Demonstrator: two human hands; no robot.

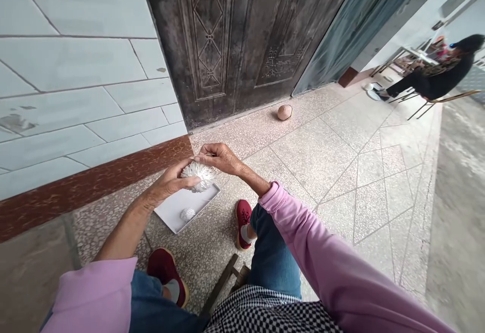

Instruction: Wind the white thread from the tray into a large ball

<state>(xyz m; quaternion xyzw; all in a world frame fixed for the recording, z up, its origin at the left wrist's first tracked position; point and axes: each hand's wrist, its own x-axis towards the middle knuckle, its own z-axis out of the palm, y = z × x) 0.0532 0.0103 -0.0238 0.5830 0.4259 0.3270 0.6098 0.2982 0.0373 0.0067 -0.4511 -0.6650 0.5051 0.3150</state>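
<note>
A round white ball with many petal-like tufts (200,175) is held up in front of me, above the floor. My left hand (172,181) is closed around its left side, thumb laid across the front. At its top, my right hand (219,158) pinches with the fingertips; a thin pale strand seems to show there, too small to make out well. Below the ball, a shallow white tray (170,209) lies on the floor with a smaller white ball (187,215) in it.
A dark carved door (242,30) and a tiled wall (76,65) stand ahead. A rounded tan object (284,112) sits by the doorstep. My red shoes (243,222) flank the tray. A wooden stool part (223,282) shows between my legs. At far right, a person (450,73) sits at a table.
</note>
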